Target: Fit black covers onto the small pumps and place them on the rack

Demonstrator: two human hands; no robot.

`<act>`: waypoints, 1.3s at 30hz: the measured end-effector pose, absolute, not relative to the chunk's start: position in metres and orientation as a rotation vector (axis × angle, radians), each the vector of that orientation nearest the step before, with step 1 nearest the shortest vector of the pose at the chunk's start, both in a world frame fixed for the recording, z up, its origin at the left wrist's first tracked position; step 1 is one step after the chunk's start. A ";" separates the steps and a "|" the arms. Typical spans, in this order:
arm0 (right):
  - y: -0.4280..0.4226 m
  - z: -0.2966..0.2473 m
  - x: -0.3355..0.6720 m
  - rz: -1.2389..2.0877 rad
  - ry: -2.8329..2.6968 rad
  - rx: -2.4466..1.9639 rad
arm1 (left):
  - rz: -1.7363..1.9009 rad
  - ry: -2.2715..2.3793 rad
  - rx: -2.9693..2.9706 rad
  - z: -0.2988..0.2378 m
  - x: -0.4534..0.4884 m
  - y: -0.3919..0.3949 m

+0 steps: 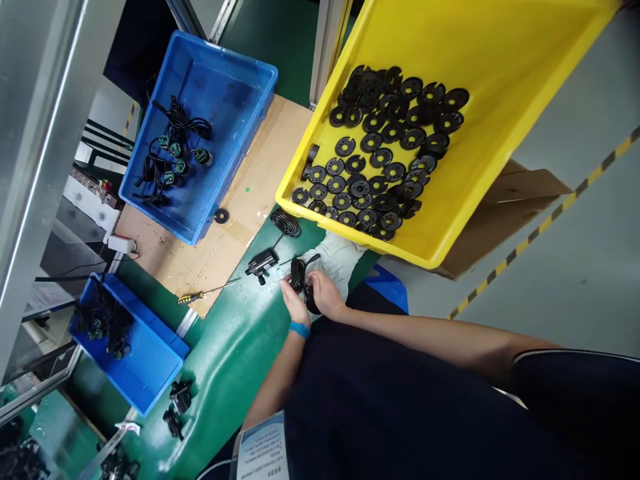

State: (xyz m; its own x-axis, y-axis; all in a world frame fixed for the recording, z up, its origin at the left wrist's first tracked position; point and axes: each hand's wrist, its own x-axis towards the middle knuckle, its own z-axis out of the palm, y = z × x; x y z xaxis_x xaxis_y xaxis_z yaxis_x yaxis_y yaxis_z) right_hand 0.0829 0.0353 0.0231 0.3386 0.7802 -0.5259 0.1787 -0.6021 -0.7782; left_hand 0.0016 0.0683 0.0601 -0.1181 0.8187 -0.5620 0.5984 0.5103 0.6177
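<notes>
Both my hands meet over the green bench top, close to my body. My left hand, with a blue band at the wrist, pinches a small black part with a bundled black cable. My right hand curls round the same black part from the other side. Just left of the hands lies a black device with a coiled black cord. A screwdriver with a yellow-black handle rests further left.
A tilted yellow bin holds several black slotted discs. A blue bin with wired parts sits on cardboard; a single disc lies beside it. Another blue bin stands lower left, with black parts near it.
</notes>
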 end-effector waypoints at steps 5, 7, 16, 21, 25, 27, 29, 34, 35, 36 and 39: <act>0.039 0.016 0.085 1.323 -0.813 -1.941 | 0.357 1.527 1.011 0.073 -0.034 0.036; 0.039 0.015 0.088 1.376 -0.818 -1.883 | 0.376 1.472 0.947 0.074 -0.040 0.029; 0.001 0.027 0.124 1.672 -0.934 -1.522 | 0.429 1.417 0.663 0.058 -0.056 0.022; -0.008 0.020 0.128 1.805 -0.974 -1.454 | 0.442 1.379 0.684 0.058 -0.058 0.014; 0.001 0.016 0.124 1.853 -1.019 -1.397 | 0.500 1.357 0.796 0.061 -0.056 0.017; 0.007 0.015 0.122 1.857 -1.045 -1.368 | 0.516 1.358 0.852 0.062 -0.057 0.019; 0.012 0.014 0.121 1.856 -1.064 -1.355 | 0.522 1.363 0.894 0.060 -0.059 0.020; 0.010 0.016 0.125 1.882 -1.049 -1.379 | 0.511 1.340 0.916 0.055 -0.059 0.016; 0.008 0.017 0.126 1.883 -1.038 -1.393 | 0.507 1.331 0.907 0.053 -0.059 0.015; 0.006 0.020 0.127 1.883 -1.027 -1.408 | 0.500 1.324 0.896 0.052 -0.059 0.014; 0.004 0.027 0.132 1.902 -1.006 -1.422 | 0.466 1.305 0.867 0.051 -0.060 0.013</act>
State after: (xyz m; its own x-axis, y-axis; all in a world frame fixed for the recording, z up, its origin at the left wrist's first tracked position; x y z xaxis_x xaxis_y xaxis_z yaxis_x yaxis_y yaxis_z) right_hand 0.1317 0.0042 0.0274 -0.2849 0.7902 -0.5426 0.0034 -0.5652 -0.8250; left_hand -0.0596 0.0128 0.0509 0.2356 0.7350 -0.6358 0.1663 0.6141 0.7715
